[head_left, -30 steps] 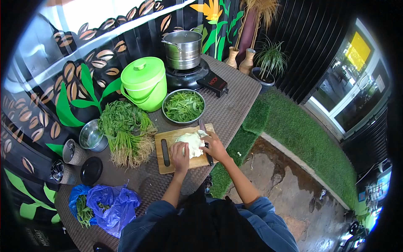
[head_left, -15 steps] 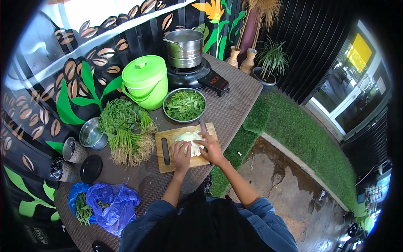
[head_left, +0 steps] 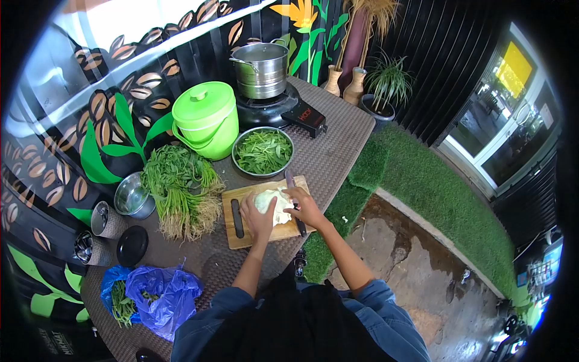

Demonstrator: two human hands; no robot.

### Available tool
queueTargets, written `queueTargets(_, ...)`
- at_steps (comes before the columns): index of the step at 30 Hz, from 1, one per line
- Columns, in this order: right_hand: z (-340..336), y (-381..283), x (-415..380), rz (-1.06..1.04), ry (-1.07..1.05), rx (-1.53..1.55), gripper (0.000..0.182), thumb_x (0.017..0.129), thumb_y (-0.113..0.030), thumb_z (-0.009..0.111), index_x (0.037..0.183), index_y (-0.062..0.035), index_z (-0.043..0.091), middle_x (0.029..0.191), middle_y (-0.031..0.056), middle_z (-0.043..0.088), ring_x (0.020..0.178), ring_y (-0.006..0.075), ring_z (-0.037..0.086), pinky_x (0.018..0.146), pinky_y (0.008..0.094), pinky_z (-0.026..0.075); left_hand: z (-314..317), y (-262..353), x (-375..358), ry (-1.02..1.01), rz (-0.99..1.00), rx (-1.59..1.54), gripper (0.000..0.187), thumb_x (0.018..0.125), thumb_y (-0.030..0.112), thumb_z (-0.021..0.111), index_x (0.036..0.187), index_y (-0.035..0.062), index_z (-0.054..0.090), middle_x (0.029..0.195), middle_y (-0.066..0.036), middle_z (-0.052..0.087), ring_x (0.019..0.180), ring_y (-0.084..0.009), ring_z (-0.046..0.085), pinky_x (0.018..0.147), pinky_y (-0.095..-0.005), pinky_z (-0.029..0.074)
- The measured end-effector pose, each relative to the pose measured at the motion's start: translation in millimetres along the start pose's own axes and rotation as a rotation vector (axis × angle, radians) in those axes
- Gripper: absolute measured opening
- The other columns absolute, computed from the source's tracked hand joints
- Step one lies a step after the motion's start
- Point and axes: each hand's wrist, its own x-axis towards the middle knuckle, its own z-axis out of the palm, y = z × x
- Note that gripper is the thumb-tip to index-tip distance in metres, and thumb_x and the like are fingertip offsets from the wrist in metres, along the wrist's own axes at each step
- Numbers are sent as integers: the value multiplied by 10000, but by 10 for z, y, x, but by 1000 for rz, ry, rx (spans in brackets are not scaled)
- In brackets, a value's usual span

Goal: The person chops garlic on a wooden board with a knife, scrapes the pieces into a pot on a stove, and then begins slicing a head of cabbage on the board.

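A pale greenish-white, crumpled piece of what looks like cabbage lies on a wooden cutting board. My left hand is cupped round its left side, thumb across the top. From the right, my right hand grips the other side with bent fingers. A knife lies along the board's right part, passing beneath my right hand; its blade tip points to the back and its dark handle to the front. The hands hide parts of the cabbage and the knife.
Behind the board stands a metal bowl of cut greens. A bundle of rooted greens lies left. Further back are a lidded green bucket and a steel pot on a stove. Blue plastic bags lie front left.
My left hand has shifted left and spread round the cabbage's side, showing more of its rounded top. My right hand has shifted slightly, and the knife's handle shows more.
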Motion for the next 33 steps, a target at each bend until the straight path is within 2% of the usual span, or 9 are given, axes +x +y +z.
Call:
queueTargets(2, 5, 65, 27, 24, -34, 28, 591, 744, -185, 767, 1276, -90, 526, 1157, 153, 563, 947, 292, 594, 845, 399, 495, 160, -213, 14, -69, -170, 35, 578, 675, 299, 841, 1131, 28, 611, 1065, -166, 590, 1081, -344, 519, 948, -423, 403)
queueTargets(6, 22, 58, 98, 116, -29, -1, 576, 746, -255, 781, 1244, -79, 553, 1070, 110, 615, 893, 239, 595, 733, 337, 514, 41, -247, 187, -330, -353, -126, 732, 598, 342, 885, 1193, 36, 589, 1074, -187, 593, 1090, -315, 530, 907, -387, 441)
queueTargets(9, 39, 4, 82, 176, 33, 63, 540, 745, -225, 779, 1211, -60, 563, 1006, 140, 608, 873, 247, 606, 749, 352, 510, -139, -42, 154, -339, -183, -51, 681, 607, 311, 879, 1162, 48, 584, 1025, -155, 554, 1015, -324, 558, 834, -427, 475)
queueTargets(11, 84, 66, 58, 127, 138, 42, 511, 761, -240, 775, 1193, -57, 573, 1009, 151, 619, 874, 242, 612, 738, 345, 514, -258, 127, 139, -147, -17, -198, 584, 599, 197, 889, 1074, 34, 592, 1004, -125, 509, 976, -297, 545, 838, -417, 464)
queueTargets(17, 149, 2, 56, 224, 54, 187, 510, 810, -336, 727, 1195, -42, 568, 1115, 171, 603, 954, 282, 617, 764, 363, 509, -262, 25, 118, -57, 64, -278, 456, 616, 119, 876, 942, 21, 573, 964, -111, 463, 917, -272, 496, 819, -373, 435)
queueTargets(24, 197, -113, 91, 179, 53, -34, 486, 871, -378, 643, 1197, -32, 547, 1128, 158, 590, 887, 279, 620, 764, 354, 487, -180, -65, 124, 6, -21, -247, 300, 695, 66, 820, 806, 8, 547, 859, -96, 461, 780, -245, 479, 748, -335, 411)
queueTargets(26, 263, -13, 96, 24, 140, -28, 404, 898, -325, 611, 1146, -11, 554, 1079, 169, 578, 850, 309, 598, 748, 356, 471, -152, -96, 112, 40, -91, -272, 280, 726, 59, 798, 814, 7, 538, 841, -84, 466, 763, -225, 482, 747, -323, 408)
queueTargets(29, 189, -164, 118, 89, 87, 87, 350, 899, -273, 610, 1100, 12, 581, 1005, 191, 566, 997, 358, 554, 862, 413, 437, -92, -80, 107, 155, -153, -423, 267, 739, 58, 789, 857, 4, 556, 854, -75, 471, 780, -198, 484, 753, -319, 411)
queueTargets(33, 170, -176, 141, 88, 51, 79, 325, 903, -263, 603, 1077, 11, 576, 1007, 200, 569, 1001, 375, 547, 848, 419, 437, -64, -163, 97, 188, -181, -454, 271, 773, 76, 764, 950, -13, 580, 933, -81, 503, 857, -179, 507, 791, -304, 413)
